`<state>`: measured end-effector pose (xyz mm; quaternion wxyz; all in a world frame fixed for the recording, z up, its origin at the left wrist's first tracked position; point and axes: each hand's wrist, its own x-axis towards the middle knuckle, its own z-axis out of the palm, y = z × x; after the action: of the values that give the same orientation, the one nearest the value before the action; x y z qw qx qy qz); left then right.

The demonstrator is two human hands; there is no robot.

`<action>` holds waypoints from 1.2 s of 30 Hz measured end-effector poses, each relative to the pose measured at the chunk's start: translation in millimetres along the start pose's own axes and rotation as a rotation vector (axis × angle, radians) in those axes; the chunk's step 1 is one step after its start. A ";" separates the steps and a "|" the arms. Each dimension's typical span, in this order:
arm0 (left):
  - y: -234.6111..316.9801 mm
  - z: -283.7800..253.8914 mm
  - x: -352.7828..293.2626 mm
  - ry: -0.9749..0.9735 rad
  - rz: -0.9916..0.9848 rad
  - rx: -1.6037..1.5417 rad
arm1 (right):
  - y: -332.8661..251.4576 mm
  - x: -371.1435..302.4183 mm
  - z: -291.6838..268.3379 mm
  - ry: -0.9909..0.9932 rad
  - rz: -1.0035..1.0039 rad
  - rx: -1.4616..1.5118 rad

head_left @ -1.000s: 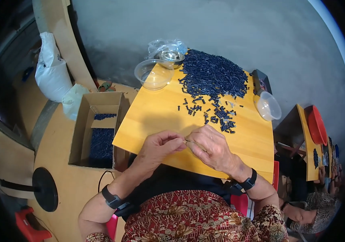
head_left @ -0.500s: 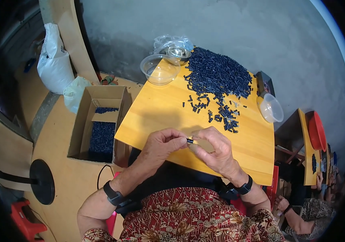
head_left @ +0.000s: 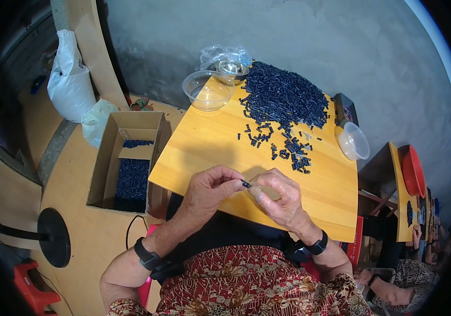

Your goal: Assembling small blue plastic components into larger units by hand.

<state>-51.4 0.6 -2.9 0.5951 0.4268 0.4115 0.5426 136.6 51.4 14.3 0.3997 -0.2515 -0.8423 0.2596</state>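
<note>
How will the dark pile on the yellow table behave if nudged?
Probably spreads rather than shifts as one: the dark pile looks loose, with stray pieces fanned out in front. Each is likely light: the left hand pinches one small dark piece in its fingertips. Some might roll, since they look short and rod-like.

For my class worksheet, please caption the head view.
Left hand and right hand hold a black part at a yellow table, a heap of dark parts beyond.

bulging white sack, red stool, red basin
</note>
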 end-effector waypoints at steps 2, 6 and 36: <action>-3.6 0.3 0.0 0.012 0.019 -0.033 | 0.1 -1.1 2.5 -0.003 0.000 0.016; -5.8 2.9 -0.3 0.013 0.028 0.001 | 2.1 -2.4 4.4 -0.051 -0.063 -0.041; -6.7 9.8 0.7 0.048 -0.145 -0.112 | 8.8 0.3 9.2 0.030 -0.189 -0.161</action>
<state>-40.1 0.3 -6.3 0.6455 0.3489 0.4246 0.5303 130.9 56.0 3.8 0.4136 -0.2063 -0.8743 0.1484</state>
